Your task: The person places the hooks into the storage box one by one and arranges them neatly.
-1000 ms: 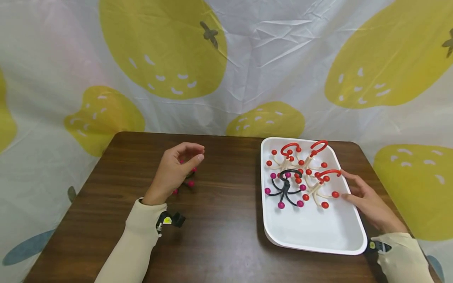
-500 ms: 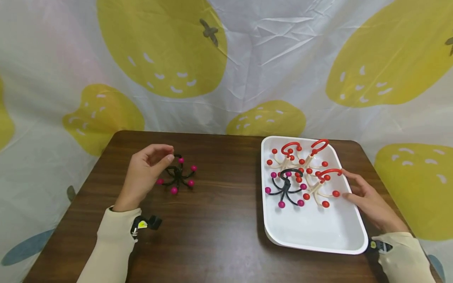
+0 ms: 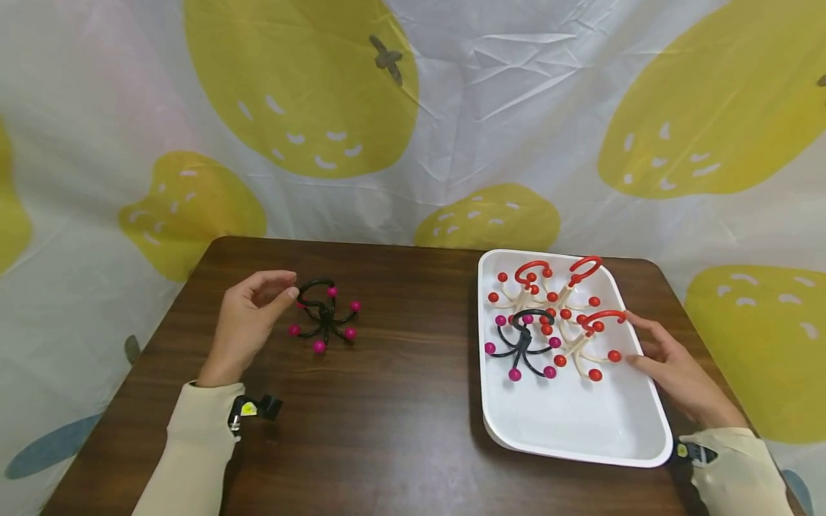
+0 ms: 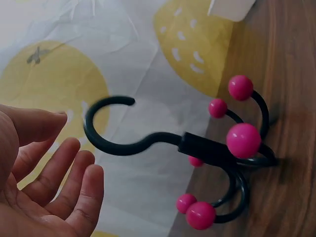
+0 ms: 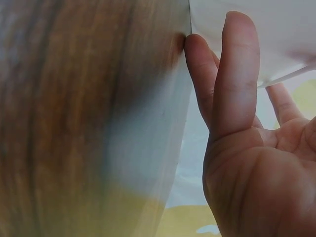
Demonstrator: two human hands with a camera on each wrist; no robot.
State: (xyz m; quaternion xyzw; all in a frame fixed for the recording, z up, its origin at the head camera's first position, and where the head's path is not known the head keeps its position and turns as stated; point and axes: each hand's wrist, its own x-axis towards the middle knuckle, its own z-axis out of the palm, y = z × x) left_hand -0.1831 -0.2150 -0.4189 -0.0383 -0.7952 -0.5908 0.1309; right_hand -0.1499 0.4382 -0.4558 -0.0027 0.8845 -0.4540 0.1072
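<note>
A black multi-arm hanger (image 3: 326, 315) with magenta ball tips and a curved top hook stands on the table in the head view. Just left of its hook is my left hand (image 3: 248, 315); the left wrist view shows a gap between these loosely bent fingers (image 4: 86, 187) and the hanger's hook (image 4: 113, 147). My right hand (image 3: 677, 373) touches the right side of a white tray (image 3: 574, 430), fingertips at its rim. Inside the tray stand another black hanger (image 3: 521, 344) and several cream hangers (image 3: 576, 347) with red hooks and red balls.
The brown wooden table (image 3: 387, 430) has its back edge close to a hanging cloth (image 3: 361, 208) printed with yellow fruit. In the tray, the hangers crowd the back half, their arms overlapping.
My left hand has moved left from above the black hanger to beside it, uncovering the hanger and coming away from its hook. The right hand and tray look unchanged.
</note>
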